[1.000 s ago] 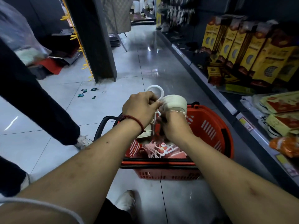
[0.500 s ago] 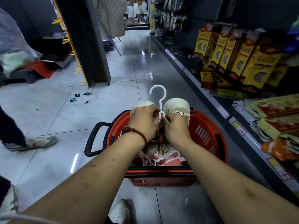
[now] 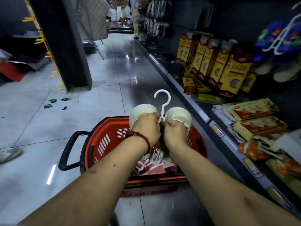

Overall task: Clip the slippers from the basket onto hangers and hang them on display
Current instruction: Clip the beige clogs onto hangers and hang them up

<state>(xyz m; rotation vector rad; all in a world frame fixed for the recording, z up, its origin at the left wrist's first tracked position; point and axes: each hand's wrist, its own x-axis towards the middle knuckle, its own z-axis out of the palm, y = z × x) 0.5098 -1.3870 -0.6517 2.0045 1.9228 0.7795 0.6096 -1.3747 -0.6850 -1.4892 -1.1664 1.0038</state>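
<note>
Above the red basket [image 3: 104, 144] I hold a pair of cream slippers on a white hanger [image 3: 162, 101], its hook standing up between them. My left hand [image 3: 146, 129] grips the left slipper [image 3: 140, 111] and the hanger's stem. My right hand [image 3: 176, 133] grips the right slipper [image 3: 180, 114] beside the stem. Both hands meet at the hanger's base, which they hide. More pink slippers and white hangers [image 3: 146, 165] lie inside the basket.
A low shelf [image 3: 216, 129] runs along the right, loaded with yellow boxes [image 3: 228, 72] and packets. Blue slippers on white hangers [image 3: 280, 43] hang at the upper right. A dark pillar [image 3: 65, 46] stands left of the aisle. Another person's shoe [image 3: 8, 154] shows at the left edge.
The second slipper has come up beside the first, and the hanger hook now stands free above both. The view has tilted up and the other person has stepped away to the left.
</note>
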